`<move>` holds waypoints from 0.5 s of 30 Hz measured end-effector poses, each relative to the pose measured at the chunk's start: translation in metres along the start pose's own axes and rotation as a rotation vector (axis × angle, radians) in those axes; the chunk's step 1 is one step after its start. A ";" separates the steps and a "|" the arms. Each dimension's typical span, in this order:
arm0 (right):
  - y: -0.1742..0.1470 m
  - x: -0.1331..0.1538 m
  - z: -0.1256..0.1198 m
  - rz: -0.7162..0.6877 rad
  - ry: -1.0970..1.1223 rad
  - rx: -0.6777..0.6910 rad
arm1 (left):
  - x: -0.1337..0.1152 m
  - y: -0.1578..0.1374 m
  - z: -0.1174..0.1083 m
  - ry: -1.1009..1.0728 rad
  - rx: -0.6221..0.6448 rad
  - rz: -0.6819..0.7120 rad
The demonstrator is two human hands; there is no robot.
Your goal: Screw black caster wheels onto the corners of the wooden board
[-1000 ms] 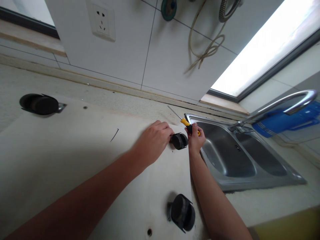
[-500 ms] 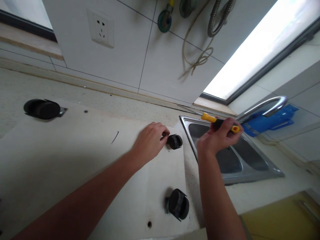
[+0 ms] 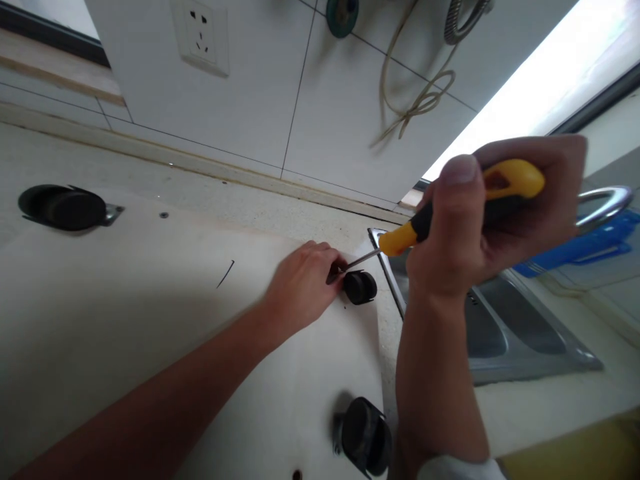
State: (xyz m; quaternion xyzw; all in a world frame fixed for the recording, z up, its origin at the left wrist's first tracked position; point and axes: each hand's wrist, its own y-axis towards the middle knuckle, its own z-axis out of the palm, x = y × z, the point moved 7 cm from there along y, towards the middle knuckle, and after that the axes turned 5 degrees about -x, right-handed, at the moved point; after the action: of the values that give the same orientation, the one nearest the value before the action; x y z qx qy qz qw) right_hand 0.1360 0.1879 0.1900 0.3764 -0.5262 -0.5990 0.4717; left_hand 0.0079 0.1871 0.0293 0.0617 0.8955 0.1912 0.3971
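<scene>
My right hand point(image 3: 450, 227) grips a yellow and black screwdriver point(image 3: 397, 240), its handle butted into the palm. The metal shaft slants down to the left, and its tip meets the fingertips of my left hand point(image 3: 305, 287). Those fingers are pinched beside a small black caster wheel point(image 3: 360, 287) at the corner of a pale board point(image 3: 240, 347). What they pinch is hidden. A second caster wheel point(image 3: 364, 435) is on the board's near right side, and a third caster wheel point(image 3: 65, 208) is at the far left.
A steel sink point(image 3: 540, 360) with a curved tap point(image 3: 607, 203) is set in the counter at right, a blue plastic item point(image 3: 580, 250) behind it. The tiled wall point(image 3: 250, 113) carries a socket point(image 3: 203, 33) and a tied cord point(image 3: 417, 107). A hole point(image 3: 297, 475) shows in the board.
My right hand has swung the screwdriver round and brought its tip down to my left fingers. My left hand stays pinched beside the caster wheel. The view has shifted slightly.
</scene>
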 end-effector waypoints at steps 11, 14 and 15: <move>-0.014 0.006 0.013 0.026 0.027 0.180 | -0.001 -0.002 0.000 -0.025 -0.033 0.036; -0.011 0.014 0.013 -0.032 0.009 0.160 | -0.001 -0.002 0.000 -0.031 -0.032 0.039; -0.011 0.015 0.014 -0.038 0.003 0.176 | -0.001 -0.002 0.000 -0.032 -0.035 0.040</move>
State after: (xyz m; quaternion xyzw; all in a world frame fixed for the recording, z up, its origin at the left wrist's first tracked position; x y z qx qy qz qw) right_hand 0.1168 0.1775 0.1820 0.4272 -0.5688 -0.5590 0.4260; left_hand 0.0084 0.1847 0.0293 0.0756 0.8842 0.2136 0.4086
